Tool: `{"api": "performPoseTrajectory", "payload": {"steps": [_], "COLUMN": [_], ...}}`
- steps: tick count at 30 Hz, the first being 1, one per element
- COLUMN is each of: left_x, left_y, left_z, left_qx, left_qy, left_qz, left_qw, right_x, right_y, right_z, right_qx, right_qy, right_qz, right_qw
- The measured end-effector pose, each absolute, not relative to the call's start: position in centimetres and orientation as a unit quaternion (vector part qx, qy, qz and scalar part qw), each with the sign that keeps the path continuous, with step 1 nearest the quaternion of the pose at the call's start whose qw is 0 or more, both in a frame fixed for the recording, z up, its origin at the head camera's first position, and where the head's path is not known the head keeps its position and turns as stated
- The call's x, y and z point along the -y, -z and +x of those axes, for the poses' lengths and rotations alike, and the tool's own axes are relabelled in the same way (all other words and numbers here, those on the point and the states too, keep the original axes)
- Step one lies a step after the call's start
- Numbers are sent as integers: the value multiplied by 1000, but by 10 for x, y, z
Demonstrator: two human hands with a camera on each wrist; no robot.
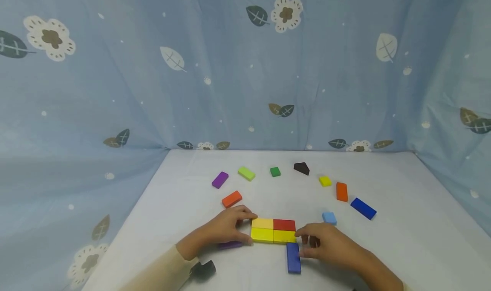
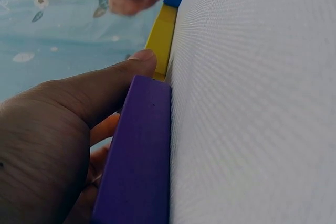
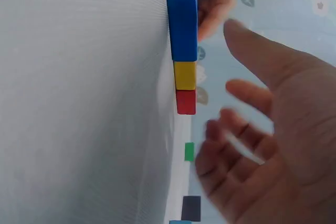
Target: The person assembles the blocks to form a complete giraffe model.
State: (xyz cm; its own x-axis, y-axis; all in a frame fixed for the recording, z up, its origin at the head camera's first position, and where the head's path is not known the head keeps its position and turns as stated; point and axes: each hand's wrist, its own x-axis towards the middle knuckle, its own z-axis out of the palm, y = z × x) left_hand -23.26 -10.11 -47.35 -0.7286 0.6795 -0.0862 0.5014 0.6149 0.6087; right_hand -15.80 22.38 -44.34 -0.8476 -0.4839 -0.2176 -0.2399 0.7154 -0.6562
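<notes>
Left hand (image 1: pixel 227 226), thumb and fingers parted, touches the left yellow block (image 1: pixel 262 235); right hand (image 1: pixel 330 245), loosely spread, is beside the blue block (image 1: pixel 293 259).

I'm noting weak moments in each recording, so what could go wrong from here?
1. The left grip is right at the left edge of the four-block rectangle; a push there might open its seams.
2. A purple block lies close by that thumb, so it could be knocked.
3. The right grip is close beside the blue block; a brush might skew it.
</notes>
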Motion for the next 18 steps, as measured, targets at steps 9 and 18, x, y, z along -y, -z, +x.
{"api": "performPoseTrajectory", "payload": {"steps": [9, 18], "left_x": [102, 102], "left_y": [475, 474], "left_z": [-233, -233], "left_qx": [-884, -882], "left_qy": [-286, -294], "left_qz": [338, 334], "left_qw": [152, 156], "right_x": [-224, -223], "right_y": [453, 451], "right_z": [-163, -163], "right_qx": [-927, -933], "right_qy": [248, 205], "right_qz": [-235, -256], "right_qw": [154, 147]}}
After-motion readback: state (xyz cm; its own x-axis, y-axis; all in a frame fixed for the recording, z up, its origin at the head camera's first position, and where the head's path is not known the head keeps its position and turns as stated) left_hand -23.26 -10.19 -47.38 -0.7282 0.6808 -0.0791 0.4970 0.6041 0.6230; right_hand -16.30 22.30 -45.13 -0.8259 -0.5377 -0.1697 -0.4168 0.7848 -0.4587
